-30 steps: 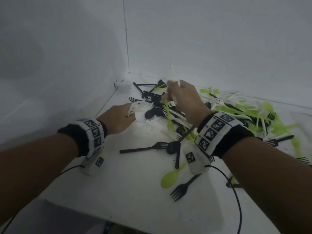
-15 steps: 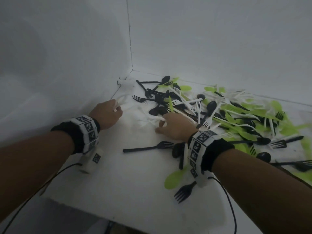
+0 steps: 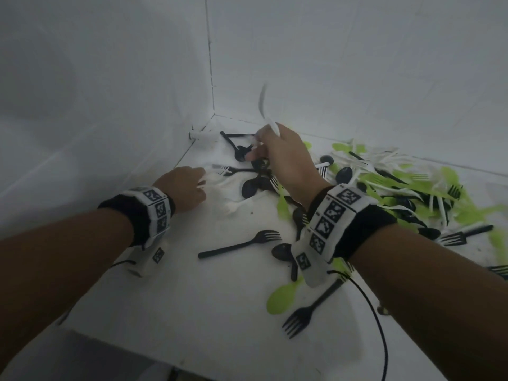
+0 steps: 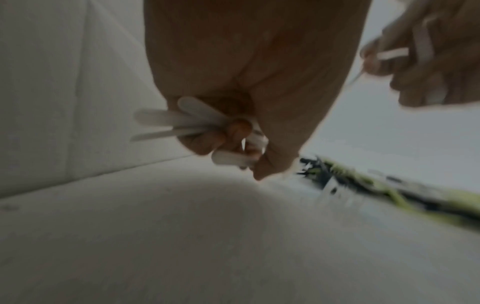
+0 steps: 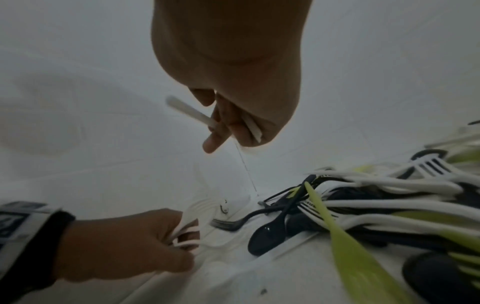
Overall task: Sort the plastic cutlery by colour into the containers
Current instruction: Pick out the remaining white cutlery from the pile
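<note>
The right hand (image 3: 286, 160) was low on the pile half a second ago. Now it is up in the air, over the back of the pile near the corner. Its fingers are curled round white cutlery (image 5: 189, 112), and one blurred white piece (image 3: 263, 101) sticks up above the knuckles. So it has just pulled white pieces out of the heap.

The left hand (image 3: 184, 188) has stayed almost where it was, close to the left wall (image 3: 110, 105). It is closed round a bunch of white handles (image 4: 166, 121). The fork ends (image 5: 200, 207) poke out past the fingers. I think the right hand is bringing its white pieces over to add to that bunch.

That means white is being picked first. The black forks and spoons (image 3: 242, 244) and the green spoons (image 3: 284, 295) are still lying mixed on the white table (image 3: 192, 312). No container shows in any view, so nothing is sorted into one yet.

For room: the two walls meet in a corner just behind the hands, so there is little space to the left and at the back. The pile fills the right side. The open space is the bare table in front, toward the near edge. A black cable (image 3: 376, 320) hangs from the right wrist and could catch on the cutlery.
</note>
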Tool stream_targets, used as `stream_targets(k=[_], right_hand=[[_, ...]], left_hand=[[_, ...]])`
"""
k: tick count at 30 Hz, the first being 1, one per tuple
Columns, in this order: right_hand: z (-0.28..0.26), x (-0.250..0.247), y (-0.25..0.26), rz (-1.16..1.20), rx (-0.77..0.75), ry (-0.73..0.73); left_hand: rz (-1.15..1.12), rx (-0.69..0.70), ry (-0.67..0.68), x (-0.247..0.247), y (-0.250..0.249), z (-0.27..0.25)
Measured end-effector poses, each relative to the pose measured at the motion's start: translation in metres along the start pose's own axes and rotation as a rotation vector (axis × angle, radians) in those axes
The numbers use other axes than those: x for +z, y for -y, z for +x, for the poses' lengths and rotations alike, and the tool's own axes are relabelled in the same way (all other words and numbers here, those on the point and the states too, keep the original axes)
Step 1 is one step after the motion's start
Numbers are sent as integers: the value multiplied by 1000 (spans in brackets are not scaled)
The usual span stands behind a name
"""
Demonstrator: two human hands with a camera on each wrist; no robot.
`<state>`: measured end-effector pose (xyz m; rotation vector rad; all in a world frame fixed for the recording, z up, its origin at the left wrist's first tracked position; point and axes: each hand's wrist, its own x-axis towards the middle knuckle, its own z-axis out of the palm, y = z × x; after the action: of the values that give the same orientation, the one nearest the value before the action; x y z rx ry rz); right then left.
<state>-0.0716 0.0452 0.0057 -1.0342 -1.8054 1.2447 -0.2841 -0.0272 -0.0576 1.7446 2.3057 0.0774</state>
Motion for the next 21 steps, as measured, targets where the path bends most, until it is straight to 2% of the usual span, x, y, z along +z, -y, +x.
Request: stream_targets(k=[4,9,11,13,15,17,21], right_hand=[[2,-3,-18,-115,-18,123],[2,-4,-51,-571,21,427],[2,-2,-62,-646,-21,440],[2,0,-70,-706,-130,450],[3,4,-76,-815,-229,530],[3,7,-75,-920,-261,582],[4,10,-74,-970,-299,542]], left_hand=[[-198,-64,51,-8,5,-14],[-286,-117,28,-8,10,-34],[-342,-157,17,-5,10,-41],[-429,-191,-3,2,14,-47],[-519,-228,-18,8,19,-51],[-559,-246,-32,11,20,-56],[-592,-252,-71,11,21,-59]])
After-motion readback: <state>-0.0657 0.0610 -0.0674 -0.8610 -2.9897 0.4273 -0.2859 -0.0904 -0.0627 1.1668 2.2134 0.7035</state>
